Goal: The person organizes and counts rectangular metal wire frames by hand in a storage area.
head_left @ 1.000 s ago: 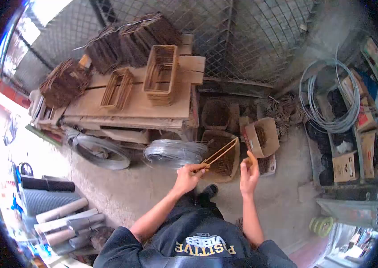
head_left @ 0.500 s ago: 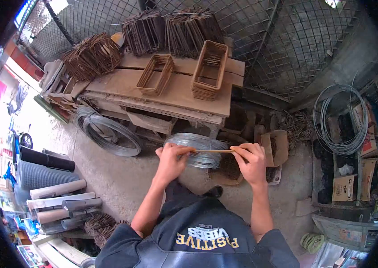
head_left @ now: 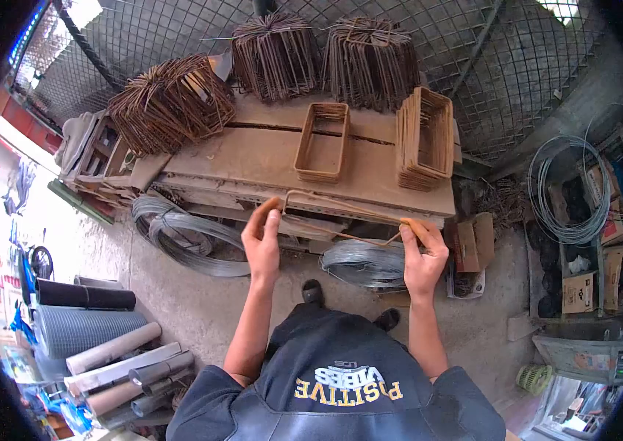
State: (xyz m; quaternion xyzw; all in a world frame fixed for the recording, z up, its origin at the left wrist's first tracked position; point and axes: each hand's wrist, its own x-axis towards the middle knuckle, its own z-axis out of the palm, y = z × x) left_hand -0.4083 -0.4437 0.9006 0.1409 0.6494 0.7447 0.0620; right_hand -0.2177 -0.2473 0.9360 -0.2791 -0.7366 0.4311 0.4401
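Since the earlier frame, the thin brown rectangular metal frame (head_left: 348,206) has been turned from edge-on, so that its open middle is now shown, and the fingers of the left hand (head_left: 261,246) have been parted from their pinch. The dark shirt with white and yellow lettering (head_left: 348,386) is seen nearest, below both hands. By the right hand (head_left: 424,257), one end of the frame is pinched between thumb and forefinger, which are nearly closed. The left fingers are held apart, just beside the other end; whether it is touched cannot be told.

Just beyond the right fingers, a silvery wire coil (head_left: 363,263) is seen on the floor. To the left of the left fingers, a larger grey wire coil (head_left: 216,266) is leaned by the brown wooden surface (head_left: 223,158). On that surface, beyond the frame, a low stack of brown rectangular wire frames (head_left: 319,176) is placed between the hands' directions, and a taller brown stack (head_left: 407,151) is set beyond the right fingers. Farther back, three bundles of rusty bent rods (head_left: 275,62) are lined up before the dark diamond-patterned metal mesh (head_left: 444,44).
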